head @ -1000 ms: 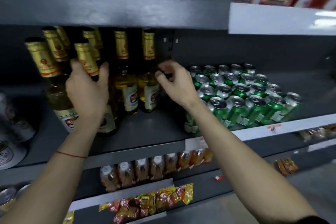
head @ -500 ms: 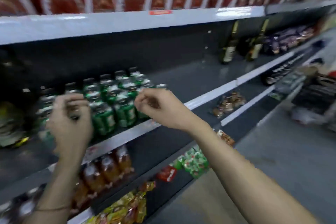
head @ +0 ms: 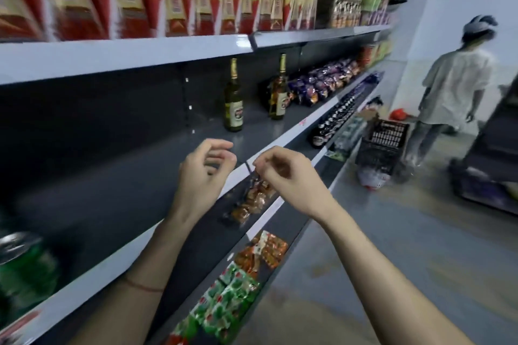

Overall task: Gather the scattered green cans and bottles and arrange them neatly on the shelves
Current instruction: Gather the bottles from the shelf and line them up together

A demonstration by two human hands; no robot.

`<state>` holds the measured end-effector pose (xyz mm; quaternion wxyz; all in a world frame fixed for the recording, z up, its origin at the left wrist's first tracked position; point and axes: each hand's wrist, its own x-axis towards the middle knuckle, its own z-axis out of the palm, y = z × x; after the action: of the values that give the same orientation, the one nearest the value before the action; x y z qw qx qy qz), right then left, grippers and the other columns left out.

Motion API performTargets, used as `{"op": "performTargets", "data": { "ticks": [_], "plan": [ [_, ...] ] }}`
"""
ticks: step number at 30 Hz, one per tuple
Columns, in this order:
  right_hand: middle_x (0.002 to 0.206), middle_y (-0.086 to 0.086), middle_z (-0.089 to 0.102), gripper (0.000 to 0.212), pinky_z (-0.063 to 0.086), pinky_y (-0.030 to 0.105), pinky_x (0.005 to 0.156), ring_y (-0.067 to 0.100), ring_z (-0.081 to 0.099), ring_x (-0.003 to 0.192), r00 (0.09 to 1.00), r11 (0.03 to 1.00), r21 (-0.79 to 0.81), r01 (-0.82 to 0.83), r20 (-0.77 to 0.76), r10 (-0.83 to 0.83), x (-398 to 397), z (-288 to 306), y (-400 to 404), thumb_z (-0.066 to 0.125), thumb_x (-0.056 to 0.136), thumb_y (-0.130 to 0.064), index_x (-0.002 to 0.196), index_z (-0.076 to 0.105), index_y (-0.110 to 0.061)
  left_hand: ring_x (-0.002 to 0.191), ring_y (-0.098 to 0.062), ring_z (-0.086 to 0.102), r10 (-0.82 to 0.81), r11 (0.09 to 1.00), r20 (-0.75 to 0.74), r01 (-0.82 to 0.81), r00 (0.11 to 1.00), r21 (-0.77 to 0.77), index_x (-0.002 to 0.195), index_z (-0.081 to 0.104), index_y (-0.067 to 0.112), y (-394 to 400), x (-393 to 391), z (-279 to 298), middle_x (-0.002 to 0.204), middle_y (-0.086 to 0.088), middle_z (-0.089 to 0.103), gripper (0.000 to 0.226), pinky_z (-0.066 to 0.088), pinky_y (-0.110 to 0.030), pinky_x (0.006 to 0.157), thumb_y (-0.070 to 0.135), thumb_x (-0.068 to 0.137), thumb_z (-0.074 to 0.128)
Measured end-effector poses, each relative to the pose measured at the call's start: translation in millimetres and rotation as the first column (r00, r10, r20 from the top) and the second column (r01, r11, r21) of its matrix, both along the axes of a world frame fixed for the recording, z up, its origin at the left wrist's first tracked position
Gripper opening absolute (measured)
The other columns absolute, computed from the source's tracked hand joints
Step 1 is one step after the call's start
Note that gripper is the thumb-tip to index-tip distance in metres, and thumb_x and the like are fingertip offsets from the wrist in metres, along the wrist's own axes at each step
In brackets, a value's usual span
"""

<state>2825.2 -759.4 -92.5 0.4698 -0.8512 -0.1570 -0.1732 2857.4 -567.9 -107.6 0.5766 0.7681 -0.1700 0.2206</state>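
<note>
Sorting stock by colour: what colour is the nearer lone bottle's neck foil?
Gold, on the nearer bottle; head view.

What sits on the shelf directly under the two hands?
Below the left hand and right hand, orange snack packets lie on the lower shelf; the hands hide any more.

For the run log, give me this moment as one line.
hands: left empty, right empty | ahead: two bottles upright on shelf | green can far left
</note>
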Motion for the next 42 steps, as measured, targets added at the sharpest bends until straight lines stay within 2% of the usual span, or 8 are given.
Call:
{"op": "performTargets", "data": {
  "ticks": [11,17,22,27,31,34,38,42],
  "plan": [
    [0.09,-0.008,0.073,0.02,0.049,0.01,0.073,0.009,0.069,0.087,0.994,0.994,-0.01,0.105,-0.02,-0.105,244.7,9.2,-134.0,0.059,0.093,-0.003,0.11,0.068,-0.01,0.088,0.007,0.069,0.091,0.996,-0.013,-0.091,0.996,0.003,0.106,0.072,0.014,-107.8,237.7,13.7,0.099,0.01,0.074,0.012,0.052,-0.008,0.076,0.012,0.095,0.074],
    [0.113,0.002,0.071,0.037,0.055,0.041,0.096,0.022,0.068,0.103,0.988,0.988,-0.045,0.145,-0.055,-0.147,393.4,-1.6,-182.3,0.065,0.092,-0.023,0.127,0.062,-0.011,0.093,0.003,0.07,0.196,0.979,-0.048,-0.193,0.979,0.062,0.103,0.074,0.021,-131.2,307.2,2.6,0.101,0.012,0.075,0.009,0.052,-0.008,0.08,0.016,0.096,0.073],
    [0.121,0.003,0.054,0.058,0.039,0.007,0.084,0.013,0.053,0.108,0.989,0.987,0.063,0.149,-0.01,-0.148,522.1,20.1,-204.6,0.073,0.093,-0.019,0.142,0.047,0.002,0.091,0.0,0.072,0.36,0.933,-0.071,-0.358,0.93,0.042,0.099,0.075,0.019,-150.3,346.1,-15.4,0.096,0.01,0.077,0.01,0.053,-0.013,0.083,0.01,0.095,0.073],
    [0.105,0.005,0.069,0.037,0.055,0.028,0.085,0.023,0.07,0.1,0.991,0.983,0.177,0.051,-0.129,-0.028,629.5,32.4,-203.4,0.082,0.083,-0.027,0.11,0.062,-0.01,0.079,0.005,0.068,0.549,0.836,-0.134,-0.545,0.825,0.07,0.089,0.073,0.024,-173.5,387.1,-18.2,0.089,0.009,0.076,0.024,0.052,-0.013,0.077,0.0,0.092,0.07],
    [0.081,-0.002,0.07,0.029,0.054,0.016,0.06,0.005,0.067,0.069,0.977,0.973,0.227,-0.05,-0.191,0.095,663.3,30.7,-192.1,0.085,0.08,-0.034,0.091,0.067,-0.015,0.08,0.006,0.066,0.704,0.706,-0.125,-0.708,0.699,0.018,0.1,0.069,0.024,-175.8,424.2,-7.4,0.093,0.013,0.072,0.015,0.056,-0.025,0.083,0.016,0.089,0.075],
    [0.084,0.012,0.078,0.037,0.064,0.045,0.069,0.029,0.077,0.078,0.955,0.95,0.311,-0.027,-0.272,0.116,666.5,20.8,-185.8,0.08,0.071,-0.035,0.086,0.074,-0.002,0.09,-0.006,0.067,0.795,0.584,-0.153,-0.809,0.586,-0.064,0.115,0.06,0.015,-168.5,451.0,4.5,0.099,0.011,0.068,0.04,0.055,-0.029,0.092,0.025,0.084,0.082],
    [0.074,0.008,0.078,0.033,0.064,0.047,0.072,0.027,0.076,0.073,0.963,0.942,0.334,-0.013,-0.249,0.102,664.3,13.4,-186.7,0.067,0.064,-0.033,0.077,0.073,-0.004,0.111,-0.021,0.071,0.823,0.509,-0.234,-0.854,0.518,-0.103,0.129,0.055,0.013,-154.3,492.0,29.8,0.115,0.002,0.074,0.082,0.053,-0.039,0.104,0.054,0.064,0.085],
    [0.064,-0.002,0.076,0.021,0.063,0.05,0.078,0.022,0.076,0.07,0.957,0.931,0.363,-0.042,-0.254,0.142,663.4,12.1,-186.3,0.065,0.066,-0.032,0.067,0.069,-0.012,0.105,-0.019,0.074,0.794,0.525,-0.319,-0.848,0.518,-0.072,0.109,0.073,0.021,-147.4,516.6,40.7,0.108,0.002,0.079,0.066,0.057,-0.04,0.1,0.063,0.061,0.087]
  ]
}}
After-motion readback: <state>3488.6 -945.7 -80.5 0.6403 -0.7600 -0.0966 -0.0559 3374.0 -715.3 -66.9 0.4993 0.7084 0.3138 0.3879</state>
